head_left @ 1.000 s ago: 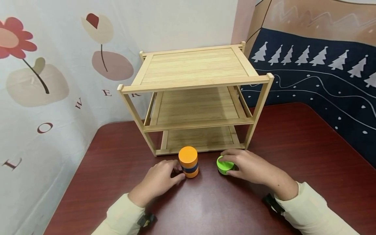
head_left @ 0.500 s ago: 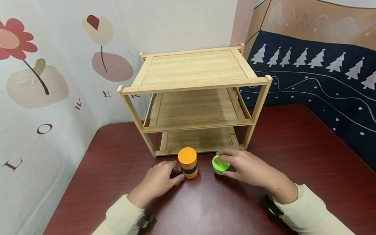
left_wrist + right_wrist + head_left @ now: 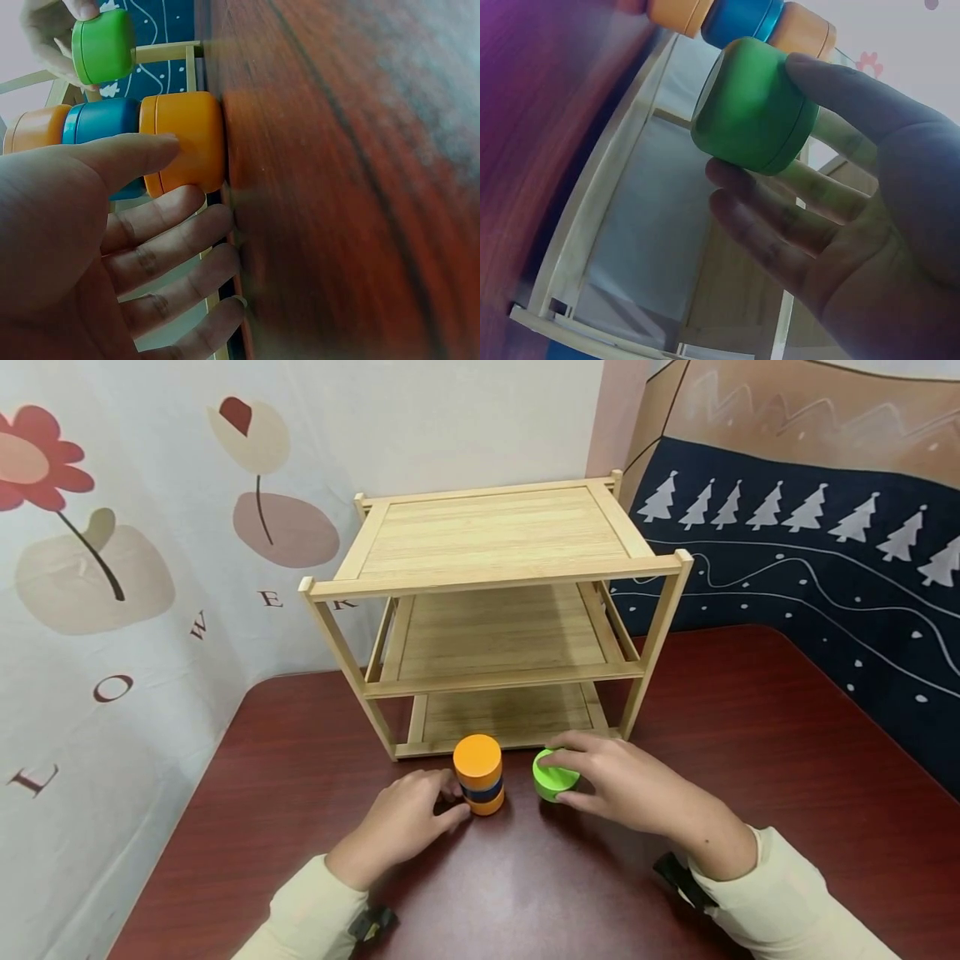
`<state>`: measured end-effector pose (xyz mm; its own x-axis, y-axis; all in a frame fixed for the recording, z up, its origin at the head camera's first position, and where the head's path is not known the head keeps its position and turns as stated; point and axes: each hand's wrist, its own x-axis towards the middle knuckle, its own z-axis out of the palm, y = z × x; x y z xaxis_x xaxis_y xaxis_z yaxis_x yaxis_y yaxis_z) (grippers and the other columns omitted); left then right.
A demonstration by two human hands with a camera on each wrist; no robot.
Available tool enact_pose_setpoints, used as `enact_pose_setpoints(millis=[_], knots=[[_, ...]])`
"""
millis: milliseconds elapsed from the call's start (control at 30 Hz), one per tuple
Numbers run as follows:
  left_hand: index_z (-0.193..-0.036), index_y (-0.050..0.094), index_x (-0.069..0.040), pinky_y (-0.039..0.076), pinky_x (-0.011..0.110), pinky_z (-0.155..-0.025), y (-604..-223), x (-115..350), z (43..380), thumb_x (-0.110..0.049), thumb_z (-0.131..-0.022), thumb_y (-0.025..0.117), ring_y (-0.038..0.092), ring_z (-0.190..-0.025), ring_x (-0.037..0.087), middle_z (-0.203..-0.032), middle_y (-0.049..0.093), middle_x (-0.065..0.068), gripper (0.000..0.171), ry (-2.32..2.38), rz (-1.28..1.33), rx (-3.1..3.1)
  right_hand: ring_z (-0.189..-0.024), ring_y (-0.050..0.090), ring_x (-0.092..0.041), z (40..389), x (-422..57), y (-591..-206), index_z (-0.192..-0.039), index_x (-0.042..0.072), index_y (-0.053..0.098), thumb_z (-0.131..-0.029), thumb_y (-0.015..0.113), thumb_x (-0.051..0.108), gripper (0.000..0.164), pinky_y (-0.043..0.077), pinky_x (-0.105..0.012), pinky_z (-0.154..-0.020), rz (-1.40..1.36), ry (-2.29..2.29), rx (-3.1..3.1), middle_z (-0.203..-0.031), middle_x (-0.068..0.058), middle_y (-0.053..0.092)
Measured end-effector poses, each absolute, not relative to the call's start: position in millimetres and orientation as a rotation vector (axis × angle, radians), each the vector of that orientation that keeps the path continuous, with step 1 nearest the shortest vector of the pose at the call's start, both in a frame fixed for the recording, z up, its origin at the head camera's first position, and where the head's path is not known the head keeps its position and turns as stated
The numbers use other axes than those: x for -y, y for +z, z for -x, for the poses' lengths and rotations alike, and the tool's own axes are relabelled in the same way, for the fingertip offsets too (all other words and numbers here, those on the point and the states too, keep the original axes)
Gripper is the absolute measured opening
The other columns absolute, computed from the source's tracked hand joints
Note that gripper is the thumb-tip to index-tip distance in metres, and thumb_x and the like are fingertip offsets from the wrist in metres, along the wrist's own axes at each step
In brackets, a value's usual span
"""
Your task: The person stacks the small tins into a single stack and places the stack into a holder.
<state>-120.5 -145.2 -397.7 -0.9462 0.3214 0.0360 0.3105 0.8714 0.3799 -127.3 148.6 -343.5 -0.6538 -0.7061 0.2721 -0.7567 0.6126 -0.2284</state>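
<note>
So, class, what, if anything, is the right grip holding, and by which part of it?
The right grip holds the green container by its curved side, between thumb and fingers.

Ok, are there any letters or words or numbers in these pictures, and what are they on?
"L O W E R": spaced-out letters on the pale flowered wall; the R is partly covered by the wooden shelf.
Orange and blue stack: no writing shows.
Green piece: no writing shows.
Dark gadget at the left wrist: any marking is too small to read.
</note>
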Motion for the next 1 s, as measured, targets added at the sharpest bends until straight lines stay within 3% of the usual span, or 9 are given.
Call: enact_pose_setpoints(millis=[633,1000], knots=[[-0.091,0.066,-0.023,0.052,0.036,-0.072,-397.6,146.3,120.4,-0.035,-0.086,0.077,0.062,-0.084,0.008,-0.085,0.066,-0.012,0.017,0.623,-0.529,-3.009,-0.095,0.066,-0.011,127.3,-140.9,-323.2,-0.121,0.015,0.069,-0.086,0.080,0.024,0.038,0.057,-0.026,-0.078,-1.175,0.643,2.684,-0.123,-0.003,0.063],[-0.091,0.066,-0.024,0.051,0.036,-0.073,-398.3,147.1,121.3,-0.036,-0.087,0.077,0.062,-0.084,0.007,-0.086,0.065,-0.013,0.017,0.627,-0.520,-3.001,-0.097,0.067,-0.012,126.5,-141.8,-318.4,-0.121,0.014,0.069,-0.085,0.081,0.022,0.039,0.057,-0.029,-0.080,-1.156,0.637,2.651,-0.127,-0.004,0.062]])
